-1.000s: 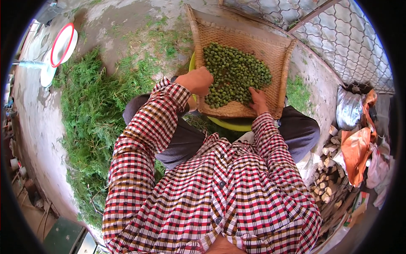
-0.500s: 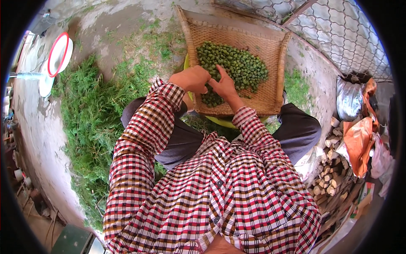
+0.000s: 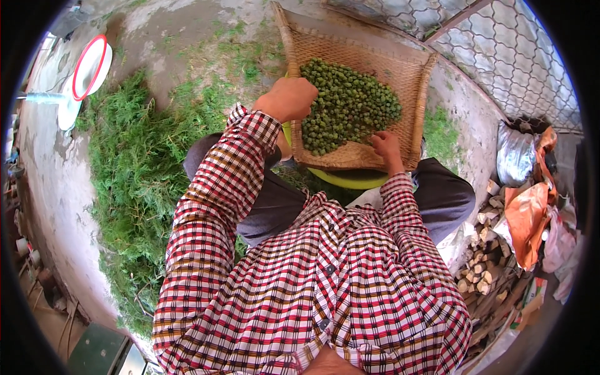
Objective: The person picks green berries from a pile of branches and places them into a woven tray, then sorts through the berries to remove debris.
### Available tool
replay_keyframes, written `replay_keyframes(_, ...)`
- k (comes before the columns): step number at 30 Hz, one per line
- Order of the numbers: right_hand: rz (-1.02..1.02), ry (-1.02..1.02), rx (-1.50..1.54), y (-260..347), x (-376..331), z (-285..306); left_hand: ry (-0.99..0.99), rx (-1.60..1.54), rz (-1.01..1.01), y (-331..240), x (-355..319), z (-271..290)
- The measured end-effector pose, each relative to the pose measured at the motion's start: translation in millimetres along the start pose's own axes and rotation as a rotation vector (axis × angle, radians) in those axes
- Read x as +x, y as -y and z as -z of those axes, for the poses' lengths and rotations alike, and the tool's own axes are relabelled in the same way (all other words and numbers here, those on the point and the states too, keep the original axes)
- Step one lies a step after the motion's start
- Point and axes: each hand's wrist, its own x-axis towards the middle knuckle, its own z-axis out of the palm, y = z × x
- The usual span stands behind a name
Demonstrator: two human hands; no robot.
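Note:
In front of me a woven winnowing basket (image 3: pixel 405 72) is tilted over a yellow-green basin (image 3: pixel 350 180). A heap of small, knobbly green cones (image 3: pixel 347 103) lies on its weave. My left hand (image 3: pixel 287 100) is closed in a fist over the basket's left rim, beside the heap; whatever its fingers hold is hidden. Near the front right of the basket, my right hand (image 3: pixel 387 149) has its fingers curled down at the heap's lower edge. Anything between those fingertips is too small to make out.
Cut evergreen branches (image 3: pixel 140 181) cover the ground at my left, past them a red-rimmed white basin (image 3: pixel 92 69). Split firewood (image 3: pixel 481 265) and an orange sack (image 3: pixel 526 215) lie at my right. Wire fencing (image 3: pixel 506 56) stands at the far right.
My hands were together over the heap and have parted. The left moved up to the left rim; the right moved right and down to the heap's front edge. The view has shifted slightly.

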Motion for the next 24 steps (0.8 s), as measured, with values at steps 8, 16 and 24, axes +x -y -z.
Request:
replay_keyframes(8,0.289,0.022,-0.293,39.3,7.9,-36.2,0.002,0.024,0.026,-2.1,1.0,-0.4)
replay_keyframes(16,0.127,0.051,-0.388,61.1,-8.6,-53.8,0.023,0.027,0.02,-2.1,1.6,0.1)
replay_keyframes(24,0.27,-0.031,-0.367,39.0,2.9,-52.4,0.018,0.042,0.005,-3.9,3.0,0.6)
